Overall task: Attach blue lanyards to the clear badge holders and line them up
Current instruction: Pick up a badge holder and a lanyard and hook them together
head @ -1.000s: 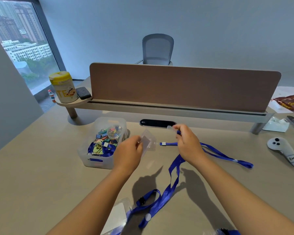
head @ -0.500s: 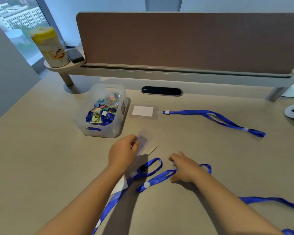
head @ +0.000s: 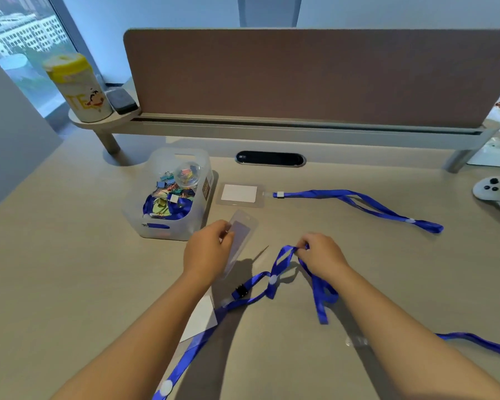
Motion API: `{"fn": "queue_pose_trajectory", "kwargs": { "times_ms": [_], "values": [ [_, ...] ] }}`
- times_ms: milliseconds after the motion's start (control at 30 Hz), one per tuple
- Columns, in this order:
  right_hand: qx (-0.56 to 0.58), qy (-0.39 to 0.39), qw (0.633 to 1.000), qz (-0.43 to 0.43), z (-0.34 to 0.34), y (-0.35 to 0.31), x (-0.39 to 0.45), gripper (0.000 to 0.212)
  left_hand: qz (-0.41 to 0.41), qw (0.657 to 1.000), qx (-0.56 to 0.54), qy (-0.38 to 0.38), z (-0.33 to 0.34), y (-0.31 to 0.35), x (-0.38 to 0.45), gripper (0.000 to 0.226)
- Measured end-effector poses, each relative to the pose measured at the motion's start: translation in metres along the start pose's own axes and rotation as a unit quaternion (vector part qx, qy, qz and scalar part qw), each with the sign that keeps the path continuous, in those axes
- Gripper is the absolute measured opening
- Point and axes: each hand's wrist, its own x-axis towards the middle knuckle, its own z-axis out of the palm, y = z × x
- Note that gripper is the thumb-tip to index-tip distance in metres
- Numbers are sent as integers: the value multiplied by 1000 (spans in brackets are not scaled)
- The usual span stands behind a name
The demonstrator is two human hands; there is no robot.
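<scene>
From the head view, the clear plastic bin [head: 168,197] serves as the landmark. Three badge holders show: one finished badge holder [head: 239,194] lies flat just right of the bin, a white card inside it, clipped to a blue lanyard [head: 358,202] that trails away to the right; a second, empty badge holder [head: 241,235] is pinched in the curled fingers of the left hand [head: 208,249], just in front of the bin's right corner and tilted off the desk; a third holder [head: 199,319] with a white card lies nearer the person, partly hidden under the left forearm. Four lanyard lengths can be counted outside the bin: the finished one; a loose lanyard [head: 274,281] whose loop the right hand [head: 321,255] grips between closed fingertips, lifted off the desk, its black buckle [head: 239,290] resting below; a strap [head: 185,362] running toward the lower edge from the third holder; a further strap [head: 479,343] at the far right, well apart from the bin. Inside the bin sit coloured binder clips, a small round clear container and more blue strap. The surface is a beige desk [head: 70,284]; behind the bin runs a brown divider panel [head: 300,76] on a grey rail, with a yellow-lidded canister [head: 78,88] and a dark object on a small shelf to the rear left; a white controller [head: 497,194] lies far right; a window with buildings is beyond the canister.
</scene>
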Motion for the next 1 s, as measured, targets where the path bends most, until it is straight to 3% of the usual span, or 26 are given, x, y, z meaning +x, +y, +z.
{"fn": "queue_pose_trajectory", "kwargs": {
  "times_ms": [100,267,433,567,667,767,867,933,1000],
  "values": [
    [178,51,982,30,-18,-25,12,21,-13,999,-43,21,-10,0,12,22],
    [355,91,930,39,-33,-77,35,9,-57,991,-111,57,-39,-9,30,14],
    [445,112,888,7,-27,-144,54,13,-93,977,-162,100,-74,-34,46,22],
    [461,138,876,-41,-11,-197,70,13,-136,954,-233,135,-99,-64,55,11],
    [424,164,887,-80,10,-225,84,9,-155,943,-250,155,-114,-86,58,10],
    [262,175,940,-130,37,-235,98,21,-167,939,-252,165,-125,-106,58,9],
    [60,71,979,-179,61,-230,103,38,-155,947,-227,168,-130,-118,58,16],
    [-39,18,977,-210,68,-224,100,42,-144,956,-201,158,-128,-119,57,18],
    [-68,15,974,-214,62,-215,95,40,-123,966,-174,144,-124,-114,57,19]
  ]
}}
